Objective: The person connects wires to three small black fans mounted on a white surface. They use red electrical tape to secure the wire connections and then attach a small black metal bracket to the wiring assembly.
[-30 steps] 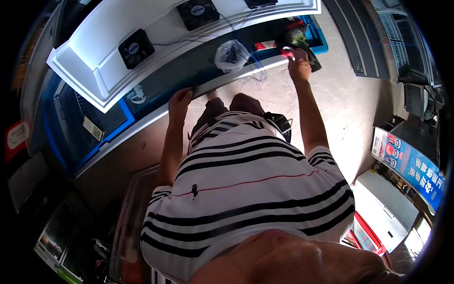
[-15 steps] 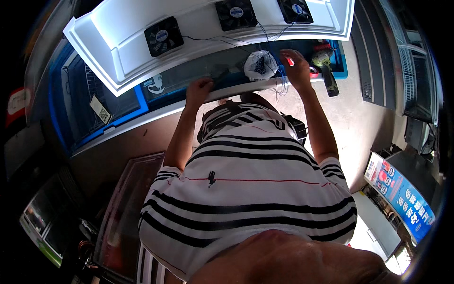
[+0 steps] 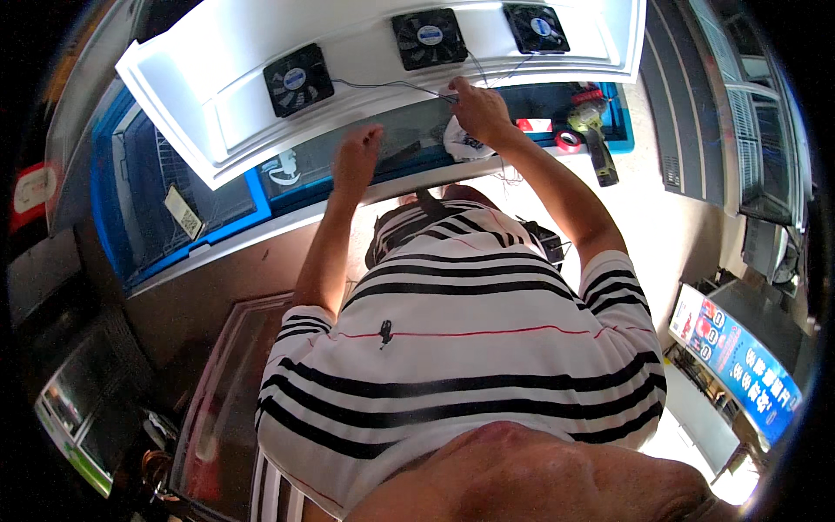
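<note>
Three black square fans sit in a row on the white panel (image 3: 261, 96) across the top of the frame: left fan (image 3: 298, 80), middle fan (image 3: 429, 38), right fan (image 3: 537, 28). Thin dark wires (image 3: 391, 84) run from the fans toward upper centre. Right hand (image 3: 477, 109) is up at the panel's lower edge, fingers pinched on the wires where they gather; a white plastic bag (image 3: 461, 143) lies just below it, partly covered by the wrist. Left hand (image 3: 358, 157) hovers left of centre over the dark glass top (image 3: 409, 143), fingers loosely curled, holding nothing, near the panel edge but contact can't be confirmed.

Upper right: red tape roll (image 3: 568, 141), another red-and-white item beside it, and a cordless drill (image 3: 598, 139) lying on the blue-rimmed cabinet (image 3: 252, 196). A small tag (image 3: 183, 211) lies under the glass at upper left. Striped shirt (image 3: 461, 348) fills the centre and lower frame and blocks the floor and cabinet front. A dark bag sits just past the shirt's far edge, mostly hidden. Blue sign (image 3: 739, 357) at lower right. Left edge is dark and warped, things there hard to make out. Panel's top is cut off by the frame.
</note>
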`<state>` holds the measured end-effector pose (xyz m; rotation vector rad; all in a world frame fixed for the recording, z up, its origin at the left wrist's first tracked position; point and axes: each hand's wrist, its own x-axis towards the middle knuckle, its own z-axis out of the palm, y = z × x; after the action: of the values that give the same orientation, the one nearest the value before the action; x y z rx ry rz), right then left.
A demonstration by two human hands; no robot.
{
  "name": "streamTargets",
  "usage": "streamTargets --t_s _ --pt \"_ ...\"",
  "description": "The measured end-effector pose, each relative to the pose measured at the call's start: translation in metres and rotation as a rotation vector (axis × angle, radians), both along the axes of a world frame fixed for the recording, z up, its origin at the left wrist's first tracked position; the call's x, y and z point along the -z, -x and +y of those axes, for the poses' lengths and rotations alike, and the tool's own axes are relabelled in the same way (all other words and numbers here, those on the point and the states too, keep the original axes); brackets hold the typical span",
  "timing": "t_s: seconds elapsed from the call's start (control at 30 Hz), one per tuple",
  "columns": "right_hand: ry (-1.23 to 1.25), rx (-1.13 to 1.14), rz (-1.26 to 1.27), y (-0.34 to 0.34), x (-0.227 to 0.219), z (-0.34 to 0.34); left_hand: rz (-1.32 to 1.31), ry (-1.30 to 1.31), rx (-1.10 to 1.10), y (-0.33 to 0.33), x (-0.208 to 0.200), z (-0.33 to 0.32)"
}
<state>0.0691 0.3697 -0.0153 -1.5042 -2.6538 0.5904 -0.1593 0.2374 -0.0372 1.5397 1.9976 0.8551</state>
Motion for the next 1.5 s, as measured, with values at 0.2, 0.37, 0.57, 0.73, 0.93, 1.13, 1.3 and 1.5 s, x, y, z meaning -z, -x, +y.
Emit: streamTargets --t_s 0.2,0.37,0.57,0.73,0.93,1.13,1.3,1.5 --pt "0.512 0.007 0.375 -0.026 -0.01 0.023 0.286 -0.46 0.109 0.002 -0.021 0.066" --pt "0.677 0.218 0.506 -0.053 -0.016 0.042 0.294 -0.528 0.288 0.004 -0.004 0.102" --pt "0.523 0.33 0.477 -0.105 -0.007 0.067 0.385 -0.446 0.367 -0.009 0.007 0.117" --pt "0.401 0.406 0.502 -0.129 0.004 0.081 0.501 -0.578 0.422 -0.03 0.011 0.134" --pt "0.362 0.536 0.549 -0.153 0.009 0.086 0.535 -0.549 0.603 -0.049 0.008 0.161" --pt "0.369 0.571 0.589 -0.175 0.013 0.084 0.555 -0.585 0.722 -0.063 0.004 0.187" --pt "0.376 0.619 0.626 -0.199 0.011 0.072 0.571 -0.559 0.803 -0.073 0.007 0.208" --pt "0.435 0.73 0.725 -0.214 -0.012 0.034 0.635 -0.476 0.865 -0.081 0.004 0.219"
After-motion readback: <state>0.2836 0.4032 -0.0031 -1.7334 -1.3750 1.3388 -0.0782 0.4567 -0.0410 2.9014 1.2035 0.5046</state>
